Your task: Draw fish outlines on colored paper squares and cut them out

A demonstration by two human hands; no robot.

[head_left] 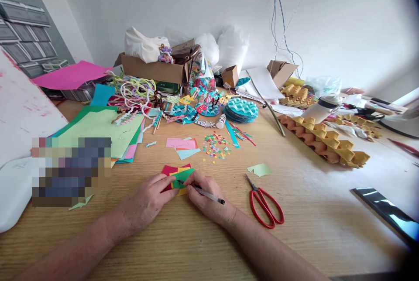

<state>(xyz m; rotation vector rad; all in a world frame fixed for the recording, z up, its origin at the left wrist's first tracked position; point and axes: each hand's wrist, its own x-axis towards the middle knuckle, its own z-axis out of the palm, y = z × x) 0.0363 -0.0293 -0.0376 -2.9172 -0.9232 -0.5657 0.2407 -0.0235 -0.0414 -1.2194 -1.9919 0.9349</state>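
My right hand (206,196) is closed round a pen (211,196), its tip on a small green paper piece (187,177). Under the green piece lie yellow paper (182,192) and red paper (168,170), partly covered by my fingers. My left hand (153,193) rests on the left side of these papers, fingers stretched out and pressing them to the table. To the right of my right hand lie red-handled scissors (266,207), blades slightly apart. A light green paper scrap (259,169) sits just beyond them.
Past the papers are pink cut paper (180,143) and scattered paper dots (216,143). Coloured sheets (98,128) are stacked at left. Wavy blue discs (241,110) and an egg-carton strip (324,141) stand farther back. A dark shiny phone-like slab (386,211) lies at right.
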